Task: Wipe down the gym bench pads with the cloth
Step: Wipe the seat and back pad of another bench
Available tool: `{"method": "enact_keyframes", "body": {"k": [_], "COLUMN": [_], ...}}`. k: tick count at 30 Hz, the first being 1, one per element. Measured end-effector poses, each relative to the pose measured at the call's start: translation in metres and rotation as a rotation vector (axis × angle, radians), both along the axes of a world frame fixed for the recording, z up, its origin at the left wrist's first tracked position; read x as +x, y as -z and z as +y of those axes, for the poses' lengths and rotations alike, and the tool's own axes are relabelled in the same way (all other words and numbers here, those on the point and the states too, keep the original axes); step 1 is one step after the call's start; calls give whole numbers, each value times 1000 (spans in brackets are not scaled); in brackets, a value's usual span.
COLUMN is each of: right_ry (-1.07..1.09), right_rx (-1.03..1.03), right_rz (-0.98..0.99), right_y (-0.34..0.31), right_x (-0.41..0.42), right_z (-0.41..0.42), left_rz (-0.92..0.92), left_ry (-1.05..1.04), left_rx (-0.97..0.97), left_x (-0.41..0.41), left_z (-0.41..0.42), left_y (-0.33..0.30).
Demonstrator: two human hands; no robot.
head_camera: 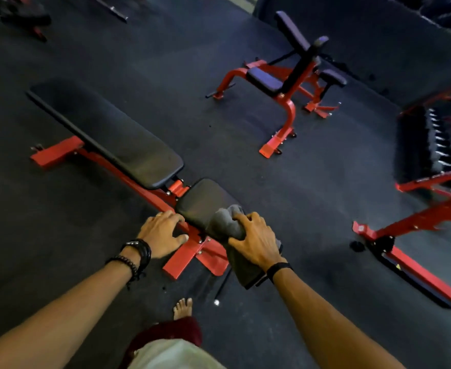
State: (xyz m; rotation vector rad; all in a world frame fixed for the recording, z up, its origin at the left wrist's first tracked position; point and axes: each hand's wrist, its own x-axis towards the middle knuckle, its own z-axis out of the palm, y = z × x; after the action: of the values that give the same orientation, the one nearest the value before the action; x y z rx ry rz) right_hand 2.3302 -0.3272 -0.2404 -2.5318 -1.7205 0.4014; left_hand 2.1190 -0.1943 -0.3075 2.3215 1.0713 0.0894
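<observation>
The right hand (256, 241) grips the grey cloth (228, 225) against the near end of the seat pad (205, 201). The left hand (163, 233), fingers extended, rests beside the pad on the red frame (181, 259).

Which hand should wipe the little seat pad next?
The right hand: it already grips the grey cloth on the seat pad. The left hand rests beside it, holding nothing.

Two hands (163, 233) (256, 242); one grey cloth (227, 222); two black pads (107, 134) (203, 203) on the near bench; one second bench (285, 78) beyond.
</observation>
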Motion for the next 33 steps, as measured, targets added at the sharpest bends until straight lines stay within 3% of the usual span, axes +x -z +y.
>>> {"method": "enact_keyframes", "body": {"k": [13,19,24,29,33], "right_ry": [-244,-338,-260,-256,-394], "right_rx": [-159,-209,-216,-346,-357], "right_rz": [68,120,193,62,162], "right_y": [38,111,173,237,299], "right_x": [154,208,242,260,269], "right_z": [165,217,243,253,234], "left_rz": [77,159,177,181,231], "left_ry": [-350,-547,-780,-881,-962], "left_rx": [-193,-298,-360,-283,-176], "left_x": [126,181,238,289,309], "left_z": [61,55,41,47,81], "left_y": [42,102,149,196,244]}}
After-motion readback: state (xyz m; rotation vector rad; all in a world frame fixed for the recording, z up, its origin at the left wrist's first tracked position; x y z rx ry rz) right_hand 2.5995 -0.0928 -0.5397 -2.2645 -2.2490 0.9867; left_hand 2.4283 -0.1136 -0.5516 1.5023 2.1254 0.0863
